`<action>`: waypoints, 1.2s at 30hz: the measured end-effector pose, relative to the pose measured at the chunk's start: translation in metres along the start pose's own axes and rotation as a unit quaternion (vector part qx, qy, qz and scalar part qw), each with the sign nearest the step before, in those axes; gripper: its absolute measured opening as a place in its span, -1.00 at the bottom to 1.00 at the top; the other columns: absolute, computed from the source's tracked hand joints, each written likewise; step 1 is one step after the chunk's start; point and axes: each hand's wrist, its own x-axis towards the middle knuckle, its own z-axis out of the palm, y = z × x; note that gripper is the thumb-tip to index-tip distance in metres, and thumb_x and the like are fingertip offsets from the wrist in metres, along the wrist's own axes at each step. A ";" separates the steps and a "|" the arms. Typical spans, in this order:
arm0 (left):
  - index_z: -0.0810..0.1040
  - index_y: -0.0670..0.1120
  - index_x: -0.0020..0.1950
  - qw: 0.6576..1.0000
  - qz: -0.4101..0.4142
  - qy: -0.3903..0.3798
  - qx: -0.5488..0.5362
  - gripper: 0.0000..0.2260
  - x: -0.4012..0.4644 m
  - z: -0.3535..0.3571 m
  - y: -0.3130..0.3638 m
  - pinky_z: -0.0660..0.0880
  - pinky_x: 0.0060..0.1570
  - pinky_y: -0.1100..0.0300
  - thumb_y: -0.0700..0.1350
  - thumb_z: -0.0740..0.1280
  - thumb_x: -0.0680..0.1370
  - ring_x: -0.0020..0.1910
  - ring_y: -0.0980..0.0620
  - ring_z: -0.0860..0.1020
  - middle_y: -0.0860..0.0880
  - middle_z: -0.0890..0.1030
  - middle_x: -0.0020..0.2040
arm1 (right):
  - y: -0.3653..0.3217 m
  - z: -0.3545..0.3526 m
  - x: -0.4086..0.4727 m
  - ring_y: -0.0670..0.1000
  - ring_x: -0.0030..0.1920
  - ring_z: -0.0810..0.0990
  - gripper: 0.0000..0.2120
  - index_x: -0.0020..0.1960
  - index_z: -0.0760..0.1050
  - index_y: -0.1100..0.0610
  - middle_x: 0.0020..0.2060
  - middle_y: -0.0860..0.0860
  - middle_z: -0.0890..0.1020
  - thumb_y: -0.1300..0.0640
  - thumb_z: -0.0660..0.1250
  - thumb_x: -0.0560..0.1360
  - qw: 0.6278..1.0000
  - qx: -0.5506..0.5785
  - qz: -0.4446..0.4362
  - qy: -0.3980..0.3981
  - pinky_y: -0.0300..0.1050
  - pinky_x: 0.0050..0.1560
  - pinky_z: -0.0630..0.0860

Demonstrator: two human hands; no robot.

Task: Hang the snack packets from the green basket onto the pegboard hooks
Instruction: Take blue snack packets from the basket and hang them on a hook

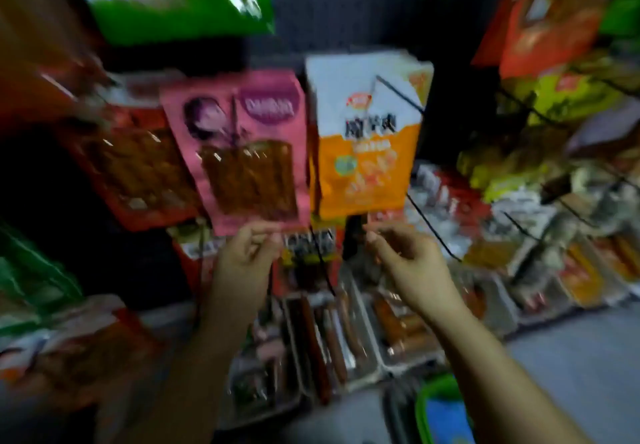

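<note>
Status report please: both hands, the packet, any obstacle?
Left hand and right hand raised at a small red-and-yellow snack packet; grip blurred. Black wire hook crosses it. Green plastic basket below.

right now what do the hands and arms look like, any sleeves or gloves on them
Both arms are bare as far as the view shows: no sleeves in sight. The left hand and right hand have no gloves. No rings, watch or wristbands show, though the picture is blurred, so small items could be missed.

Dark pegboard wall (346,4) behind; black wire hooks (429,225) projecting forward. Grey floor (571,350) at lower right. Dim lighting, whole view motion-blurred; dark shadow at left edge.
</note>
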 end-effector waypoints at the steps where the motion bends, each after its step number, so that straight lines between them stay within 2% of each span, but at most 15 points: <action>1: 0.50 0.06 -0.14 1.000 -0.007 -0.024 -0.002 -0.75 -0.007 0.017 -0.010 0.44 -0.23 0.44 -0.29 0.25 0.56 -0.33 0.37 0.51 0.04 0.56 -0.22 | 0.018 -0.007 -0.016 0.05 -0.37 0.52 -0.83 -0.14 0.53 -0.12 -0.36 0.03 0.62 0.13 0.30 0.55 1.000 -0.001 0.027 0.005 -0.11 -0.31 0.41; 5: 0.53 0.12 -0.15 0.994 -0.049 -0.102 0.006 -0.76 -0.038 0.091 -0.052 0.43 -0.28 0.48 -0.23 0.28 0.55 -0.33 0.34 0.54 0.15 0.58 -0.27 | 0.093 -0.040 -0.075 0.03 -0.30 0.59 -0.84 -0.13 0.57 -0.06 -0.31 0.03 0.65 0.18 0.32 0.53 0.992 0.000 0.120 0.039 -0.02 -0.24 0.53; 8: 0.52 0.12 -0.14 0.981 -0.099 -0.165 0.012 -0.76 -0.066 0.152 -0.093 0.49 -0.19 0.29 -0.24 0.29 0.54 -0.30 0.20 0.55 0.11 0.58 -0.26 | 0.161 -0.069 -0.118 -0.09 -0.31 0.59 -0.78 -0.20 0.58 -0.10 -0.35 -0.12 0.64 0.18 0.32 0.53 0.977 0.004 0.204 0.070 -0.14 -0.22 0.51; 10: 0.52 0.12 -0.14 0.971 -0.129 -0.200 0.016 -0.75 -0.087 0.194 -0.128 0.48 -0.17 0.26 -0.27 0.29 0.53 -0.28 0.14 0.54 0.08 0.57 -0.25 | 0.213 -0.088 -0.144 -0.06 -0.39 0.53 -0.79 -0.21 0.56 -0.05 -0.39 -0.08 0.62 0.18 0.31 0.54 0.958 0.009 0.272 0.086 -0.14 -0.24 0.45; 12: 0.51 0.12 -0.12 0.958 -0.154 -0.239 0.023 -0.73 -0.111 0.239 -0.169 0.45 -0.13 0.30 -0.29 0.29 0.53 -0.27 0.20 0.53 0.07 0.57 -0.25 | 0.271 -0.106 -0.170 -0.04 -0.41 0.52 -0.82 -0.18 0.56 0.02 -0.38 0.03 0.61 0.23 0.29 0.54 0.937 0.007 0.337 0.095 -0.11 -0.22 0.44; 14: 0.49 0.10 -0.10 0.946 -0.177 -0.269 0.030 -0.72 -0.132 0.287 -0.217 0.43 -0.13 0.30 -0.32 0.29 0.52 -0.31 0.28 0.49 0.08 0.55 -0.26 | 0.331 -0.125 -0.193 -0.10 -0.39 0.55 -0.88 -0.12 0.58 0.11 -0.34 0.08 0.63 0.26 0.30 0.54 0.918 -0.010 0.386 0.090 -0.17 -0.25 0.48; 16: 0.50 0.08 -0.09 0.933 -0.205 -0.293 0.043 -0.73 -0.152 0.334 -0.268 0.43 -0.11 0.25 -0.33 0.29 0.52 -0.29 0.30 0.49 0.08 0.55 -0.25 | 0.394 -0.140 -0.216 -0.16 -0.40 0.55 -0.86 -0.15 0.57 0.06 -0.31 0.07 0.65 0.24 0.31 0.53 0.899 -0.049 0.430 0.073 -0.20 -0.26 0.48; 18: 0.50 0.04 -0.07 0.920 -0.236 -0.309 0.052 -0.76 -0.172 0.382 -0.324 0.43 -0.06 0.16 -0.33 0.30 0.52 -0.22 0.20 0.51 0.04 0.56 -0.23 | 0.458 -0.153 -0.237 -0.03 -0.35 0.57 -0.82 -0.21 0.52 0.00 -0.25 0.17 0.67 0.21 0.31 0.52 0.876 -0.078 0.473 0.053 -0.10 -0.24 0.46; 21: 0.49 0.03 -0.10 0.904 -0.266 -0.329 0.069 -0.75 -0.196 0.455 -0.412 0.43 0.00 0.11 -0.35 0.29 0.51 -0.20 0.08 0.52 0.00 0.56 -0.19 | 0.556 -0.167 -0.261 0.10 -0.21 0.58 -0.91 -0.06 0.58 0.16 -0.13 0.25 0.67 0.17 0.32 0.52 0.849 -0.118 0.516 0.013 0.07 -0.12 0.52; 23: 0.53 -0.08 -0.05 0.890 -0.271 -0.353 0.101 -0.82 -0.207 0.500 -0.469 0.44 0.01 0.13 -0.36 0.29 0.51 -0.14 -0.09 0.57 -0.09 0.58 -0.12 | 0.619 -0.169 -0.271 0.14 -0.09 0.61 -0.82 0.05 0.59 0.22 -0.05 0.25 0.67 0.15 0.31 0.52 0.834 -0.152 0.530 -0.016 0.10 0.02 0.53; 25: 0.53 -0.24 0.07 0.867 -0.282 -0.382 0.153 -0.85 -0.213 0.537 -0.524 0.41 0.02 0.17 -0.34 0.30 0.51 0.01 -0.21 0.57 -0.23 0.60 -0.02 | 0.675 -0.160 -0.274 0.23 0.04 0.61 -0.76 0.08 0.59 0.24 0.01 0.27 0.65 0.10 0.29 0.53 0.824 -0.195 0.528 -0.068 0.07 0.05 0.53; 29: 0.42 -0.31 0.28 0.824 -0.257 -0.419 0.281 -0.62 -0.204 0.580 -0.615 0.35 0.26 0.07 -0.26 0.36 0.49 0.26 -0.20 0.46 -0.30 0.49 0.26 | 0.767 -0.123 -0.258 0.26 0.12 0.56 -0.67 0.15 0.57 0.24 0.11 0.28 0.60 0.02 0.29 0.53 0.824 -0.237 0.490 -0.155 -0.07 -0.08 0.39; 31: 0.38 -0.30 0.33 0.783 -0.242 -0.438 0.369 -0.52 -0.195 0.588 -0.648 0.36 0.28 0.02 -0.21 0.40 0.46 0.29 -0.19 0.44 -0.30 0.45 0.31 | 0.806 -0.104 -0.247 0.23 0.16 0.55 -0.68 0.19 0.56 0.21 0.14 0.27 0.59 0.05 0.32 0.52 0.826 -0.236 0.470 -0.200 -0.06 -0.01 0.42; 33: 0.39 -0.29 0.33 0.749 -0.258 -0.464 0.397 -0.50 -0.185 0.593 -0.670 0.41 0.25 -0.05 -0.20 0.41 0.44 0.26 -0.21 0.47 -0.30 0.48 0.29 | 0.839 -0.093 -0.238 0.18 0.20 0.54 -0.65 0.25 0.53 0.16 0.19 0.22 0.58 0.04 0.34 0.51 0.828 -0.225 0.458 -0.232 -0.12 0.00 0.40; 36: 0.48 -0.28 0.24 0.749 -0.257 -0.466 0.395 -0.63 -0.179 0.602 -0.681 0.46 0.19 -0.08 -0.25 0.39 0.45 0.18 -0.21 0.53 -0.30 0.54 0.21 | 0.867 -0.085 -0.232 0.07 0.20 0.55 -0.59 0.24 0.52 0.19 0.18 0.12 0.60 0.03 0.43 0.46 0.848 -0.155 0.456 -0.222 -0.21 0.02 0.40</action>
